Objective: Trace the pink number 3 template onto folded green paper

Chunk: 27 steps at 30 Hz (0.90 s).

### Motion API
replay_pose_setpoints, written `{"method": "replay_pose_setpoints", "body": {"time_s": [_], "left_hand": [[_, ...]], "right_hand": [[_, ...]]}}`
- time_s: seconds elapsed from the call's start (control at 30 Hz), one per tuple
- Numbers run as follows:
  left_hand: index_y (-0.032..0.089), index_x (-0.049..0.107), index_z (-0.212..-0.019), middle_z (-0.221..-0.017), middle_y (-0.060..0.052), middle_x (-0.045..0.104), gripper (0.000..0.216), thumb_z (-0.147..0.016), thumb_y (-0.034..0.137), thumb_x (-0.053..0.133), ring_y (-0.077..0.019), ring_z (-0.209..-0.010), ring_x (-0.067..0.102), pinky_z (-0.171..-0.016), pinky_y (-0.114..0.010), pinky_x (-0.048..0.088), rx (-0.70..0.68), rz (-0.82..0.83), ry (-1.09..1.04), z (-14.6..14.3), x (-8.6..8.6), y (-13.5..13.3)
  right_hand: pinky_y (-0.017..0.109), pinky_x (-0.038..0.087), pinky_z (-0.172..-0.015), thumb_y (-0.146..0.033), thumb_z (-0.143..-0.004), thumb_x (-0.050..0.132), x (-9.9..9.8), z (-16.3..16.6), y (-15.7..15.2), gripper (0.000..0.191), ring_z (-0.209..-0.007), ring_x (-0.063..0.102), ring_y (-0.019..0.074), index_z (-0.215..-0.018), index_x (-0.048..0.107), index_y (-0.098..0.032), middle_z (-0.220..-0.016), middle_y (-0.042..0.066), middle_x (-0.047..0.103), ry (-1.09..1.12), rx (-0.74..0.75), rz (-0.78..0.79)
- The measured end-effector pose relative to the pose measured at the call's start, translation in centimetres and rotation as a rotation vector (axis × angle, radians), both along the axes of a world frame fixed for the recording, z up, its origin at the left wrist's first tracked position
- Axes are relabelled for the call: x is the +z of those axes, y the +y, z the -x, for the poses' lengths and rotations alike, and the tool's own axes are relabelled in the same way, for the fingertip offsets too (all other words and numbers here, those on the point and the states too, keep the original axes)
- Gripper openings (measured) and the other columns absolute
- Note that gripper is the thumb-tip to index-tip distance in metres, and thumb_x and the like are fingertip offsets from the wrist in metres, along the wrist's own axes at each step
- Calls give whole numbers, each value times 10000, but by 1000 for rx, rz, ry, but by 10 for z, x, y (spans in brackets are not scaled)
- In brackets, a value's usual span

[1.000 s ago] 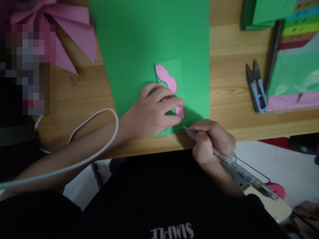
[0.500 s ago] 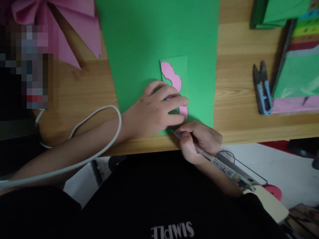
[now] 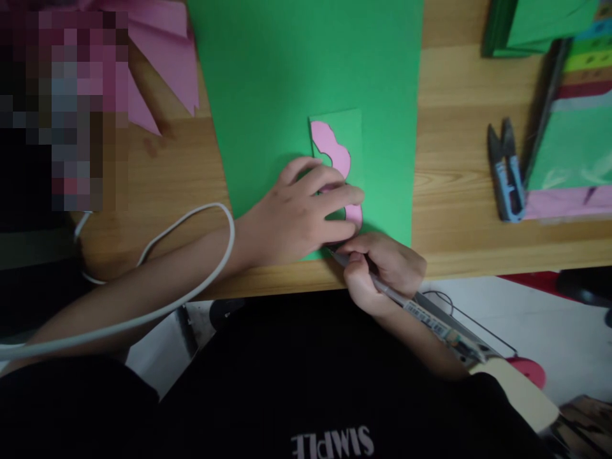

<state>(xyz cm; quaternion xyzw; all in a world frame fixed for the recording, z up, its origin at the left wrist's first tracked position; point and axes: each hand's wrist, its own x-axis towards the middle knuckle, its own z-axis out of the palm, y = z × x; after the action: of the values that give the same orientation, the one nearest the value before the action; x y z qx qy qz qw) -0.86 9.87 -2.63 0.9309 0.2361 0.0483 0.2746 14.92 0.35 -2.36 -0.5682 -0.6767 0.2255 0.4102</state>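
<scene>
Clock positions were read with the wavy pink cutout [image 3: 338, 156] as the dial centre. The cutout lay on a small green card [image 3: 352, 131], itself on the large green sheet [image 3: 268, 76] near the worktop's [image 3: 454, 191] front edge.

Surroundings: I logged blue-handled snips [image 3: 501, 188] at 3 o'clock, blades parted, touching or just beside a packet of coloured paper [image 3: 571, 143]. A stack of green pieces [image 3: 549, 25] sat at 2 o'clock, a pink folded bow [image 3: 167, 60] at 10, partly masked by a pixelated patch.

Obstructions: A white cable [image 3: 231, 237] looped across the left forearm at 8 o'clock. The left hand [image 3: 306, 207], palm down with fingers spread, covered the cutout's middle and pressed on it without gripping. The right hand [image 3: 382, 264], at 5 o'clock, was closed around a pen [image 3: 424, 317], its tip near 6 o'clock.

Change: Compared with one second earlier, I found the pen tip shifted toward 9 o'clock, nearer the left hand's underside. The left hand had kept its position on the cutout.
</scene>
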Motion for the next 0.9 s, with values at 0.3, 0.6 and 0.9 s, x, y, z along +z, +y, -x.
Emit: {"method": "replay_pose_setpoints", "body": {"time_s": [0.3, 0.6, 0.9], "left_hand": [[215, 651, -941, -1231, 41, 579, 323, -1006, 273, 340, -231, -1258, 499, -1105, -561, 277, -17, -59, 5, -2, 2, 0], [233, 654, -969, -1217, 43, 593, 293, -1012, 306, 373, -216, -1237, 506, -1116, -558, 283, 12, -40, -47, -1, 0, 0], [235, 669, -940, -1243, 30, 609, 264, -1005, 297, 420, -221, -1227, 501, -1117, -526, 282, 10, -36, -35, 0, 3, 0]], "right_hand": [[205, 507, -535, -55, -745, 480, -3, -1, 0, 226, -541, 604, 92, -759, 619, -232, -620, -47, 649, -24, -68, -44], [196, 520, -552, -47, -745, 468, 3, -5, 0, 232, -535, 611, 93, -714, 619, -220, -597, -56, 643, -54, -122, -14], [253, 554, -563, -45, -762, 491, 12, -17, -1, 243, -551, 636, 131, -724, 646, -229, -633, -25, 677, -88, -147, 144]]}}
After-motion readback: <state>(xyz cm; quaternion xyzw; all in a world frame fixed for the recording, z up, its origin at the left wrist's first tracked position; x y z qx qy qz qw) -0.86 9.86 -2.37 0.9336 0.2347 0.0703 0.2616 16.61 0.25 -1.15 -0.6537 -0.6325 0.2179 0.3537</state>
